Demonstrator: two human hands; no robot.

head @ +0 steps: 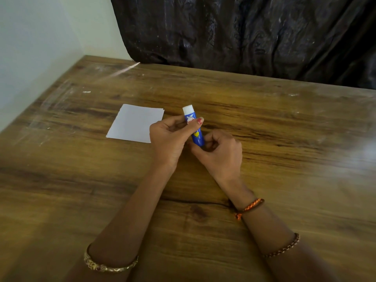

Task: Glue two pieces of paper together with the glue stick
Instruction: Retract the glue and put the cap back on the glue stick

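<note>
Blue glue stick [195, 127] upright, left hand [168, 139] gripping its middle, right hand [220, 153] pinching its base, white paper [135, 123] just left

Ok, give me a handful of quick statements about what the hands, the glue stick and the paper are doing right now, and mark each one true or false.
1. Both hands hold the glue stick. True: the left hand grips its upper part, the right hand its base.
2. The glue stick lies flat on the table. False: it is held above the table, white end up.
3. The paper lies on the table left of the hands. True.
4. The left hand presses on the paper. False: it holds the glue stick.
</note>
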